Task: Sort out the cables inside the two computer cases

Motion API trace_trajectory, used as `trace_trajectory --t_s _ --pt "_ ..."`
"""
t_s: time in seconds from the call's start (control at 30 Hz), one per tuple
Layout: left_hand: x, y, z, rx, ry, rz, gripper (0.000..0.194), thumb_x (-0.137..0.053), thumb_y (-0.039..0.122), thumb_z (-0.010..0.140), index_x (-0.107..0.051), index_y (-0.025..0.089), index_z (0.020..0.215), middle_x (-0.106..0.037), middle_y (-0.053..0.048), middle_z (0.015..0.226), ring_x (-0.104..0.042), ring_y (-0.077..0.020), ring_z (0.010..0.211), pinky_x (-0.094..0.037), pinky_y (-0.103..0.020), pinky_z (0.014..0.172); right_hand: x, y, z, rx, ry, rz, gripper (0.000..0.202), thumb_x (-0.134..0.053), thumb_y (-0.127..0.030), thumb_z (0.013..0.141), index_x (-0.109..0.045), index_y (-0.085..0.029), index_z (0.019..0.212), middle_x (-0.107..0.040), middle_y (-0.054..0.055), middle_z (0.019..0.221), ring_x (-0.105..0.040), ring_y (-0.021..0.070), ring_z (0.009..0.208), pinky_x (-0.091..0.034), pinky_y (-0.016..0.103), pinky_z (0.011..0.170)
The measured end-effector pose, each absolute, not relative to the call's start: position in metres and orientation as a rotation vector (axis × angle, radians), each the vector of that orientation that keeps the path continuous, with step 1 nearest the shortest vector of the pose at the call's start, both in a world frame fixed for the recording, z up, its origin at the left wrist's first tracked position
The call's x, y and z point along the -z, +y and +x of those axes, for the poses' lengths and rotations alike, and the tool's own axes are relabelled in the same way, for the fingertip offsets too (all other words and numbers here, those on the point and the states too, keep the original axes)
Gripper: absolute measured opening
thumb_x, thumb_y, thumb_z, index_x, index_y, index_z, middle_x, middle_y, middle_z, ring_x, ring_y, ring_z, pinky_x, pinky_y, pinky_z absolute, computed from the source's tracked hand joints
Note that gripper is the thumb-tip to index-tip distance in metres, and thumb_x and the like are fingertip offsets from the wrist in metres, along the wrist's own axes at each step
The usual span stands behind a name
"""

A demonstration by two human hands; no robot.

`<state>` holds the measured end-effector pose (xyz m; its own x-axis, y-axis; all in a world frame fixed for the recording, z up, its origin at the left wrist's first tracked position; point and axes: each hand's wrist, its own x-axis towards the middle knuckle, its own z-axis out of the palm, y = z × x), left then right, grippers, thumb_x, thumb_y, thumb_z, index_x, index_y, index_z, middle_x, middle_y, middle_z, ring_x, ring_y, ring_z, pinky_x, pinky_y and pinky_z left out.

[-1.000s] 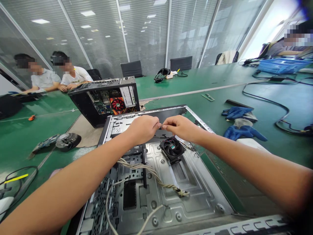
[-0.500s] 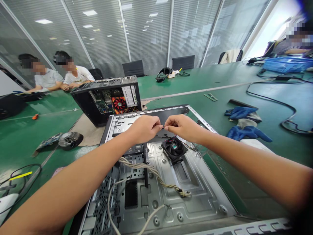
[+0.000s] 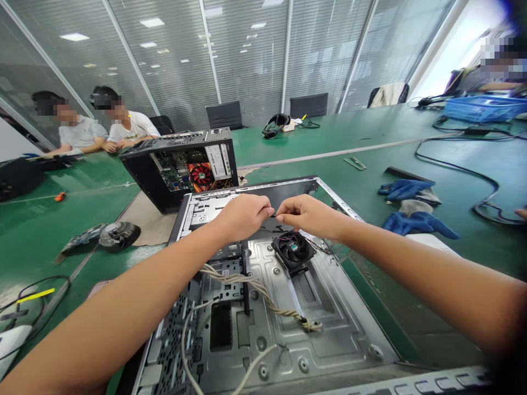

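Observation:
An open metal computer case [image 3: 329,340] lies in front of me, with a black fan [image 3: 293,251] inside toward its far side. Over the case's far part, my left hand [image 3: 247,215] and my right hand [image 3: 307,215] face each other, fingertips pinched and nearly touching. Something thin and dark shows between the fingertips, too small to make out. The fan sits just below my right hand. Twisted beige cables [image 3: 263,291] run across the case floor.
Behind on the left stands another computer case [image 3: 152,170] with a red fan. Blue gloves [image 3: 415,219] and a black cable [image 3: 465,164] lie right. A metal part [image 3: 119,236] lies left. Two people sit at the far left, another at the far right.
Both hands hold nearly the same place, with only a slight shift of the fingers. Someone's fingertips have come into view at the right edge.

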<state>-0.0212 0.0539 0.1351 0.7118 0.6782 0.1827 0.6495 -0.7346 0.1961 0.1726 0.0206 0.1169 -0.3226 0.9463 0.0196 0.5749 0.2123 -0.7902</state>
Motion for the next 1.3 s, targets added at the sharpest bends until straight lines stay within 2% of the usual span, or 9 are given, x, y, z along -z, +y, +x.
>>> trace_trajectory --t_s 0.2,0.43,0.6,0.77,0.97,1.17,1.3 --pt "-0.1377 0.0511 -0.0202 -0.307 1.124 2.793 0.039 -0.036 0.035 0.096 -0.062 0.017 0.073 -0.06 -0.004 0.066 -0.048 -0.0146 0.059 -0.03 -0.029 0.059 -0.1184 0.0206 0.1717 -0.912 -2.001 -1.405 0.011 -0.059 -0.025 0.078 -0.063 -0.017 0.072 -0.059 0.001 0.064 -0.052 0.0131 0.059 -0.042 0.028 0.058" --pt "-0.1358 0.0534 -0.0221 -0.461 1.044 2.703 0.023 -0.045 0.031 0.091 -0.063 0.017 0.086 -0.063 -0.003 0.074 -0.051 -0.0148 0.068 -0.033 -0.027 0.063 -0.1221 0.0163 0.1707 -1.129 -1.85 -1.352 0.01 -0.059 -0.027 0.078 -0.061 -0.017 0.078 -0.054 0.0 0.067 -0.05 0.0123 0.059 -0.045 0.028 0.057" --pt "-0.1379 0.0531 -0.0219 -0.531 1.018 2.673 0.018 -0.047 0.027 0.09 -0.061 0.016 0.085 -0.062 -0.003 0.075 -0.05 -0.014 0.067 -0.034 -0.027 0.063 -0.1224 0.0153 0.1709 -1.208 -1.815 -1.334 0.013 -0.056 -0.027 0.082 -0.062 -0.016 0.079 -0.051 -0.001 0.061 -0.05 0.0117 0.055 -0.042 0.028 0.058" --pt "-0.1385 0.0545 -0.0216 -0.554 0.981 2.667 0.019 -0.045 0.026 0.092 -0.06 0.017 0.085 -0.062 -0.003 0.077 -0.05 -0.0142 0.069 -0.035 -0.027 0.065 -0.1195 0.017 0.172 -1.3 -1.75 -1.27 0.012 -0.056 -0.027 0.083 -0.062 -0.017 0.078 -0.049 -0.002 0.06 -0.048 0.0115 0.056 -0.043 0.027 0.058" --pt "-0.1381 0.0539 -0.0208 -0.444 1.007 2.709 0.029 -0.041 0.031 0.094 -0.061 0.017 0.079 -0.06 -0.003 0.07 -0.049 -0.0148 0.065 -0.034 -0.028 0.062 -0.118 0.0179 0.1753 -1.256 -1.818 -1.277 0.014 -0.061 -0.03 0.081 -0.06 -0.018 0.073 -0.051 -0.002 0.064 -0.051 0.0114 0.057 -0.043 0.029 0.059" --pt "-0.1389 0.0521 -0.022 -0.496 0.968 2.662 0.017 -0.047 0.027 0.091 -0.06 0.017 0.087 -0.061 -0.001 0.073 -0.049 -0.0129 0.065 -0.034 -0.026 0.062 -0.1177 0.0175 0.1754 -1.286 -1.795 -1.266 0.012 -0.062 -0.03 0.08 -0.059 -0.018 0.077 -0.051 -0.003 0.067 -0.051 0.0105 0.056 -0.044 0.028 0.057" --pt "-0.1377 0.0532 -0.0223 -0.479 0.967 2.685 0.02 -0.045 0.029 0.092 -0.06 0.017 0.087 -0.061 -0.002 0.074 -0.049 -0.0133 0.066 -0.034 -0.026 0.062 -0.1175 0.0171 0.1757 -1.28 -1.791 -1.272 0.013 -0.063 -0.03 0.079 -0.059 -0.018 0.075 -0.051 -0.002 0.066 -0.051 0.0104 0.056 -0.044 0.028 0.057"
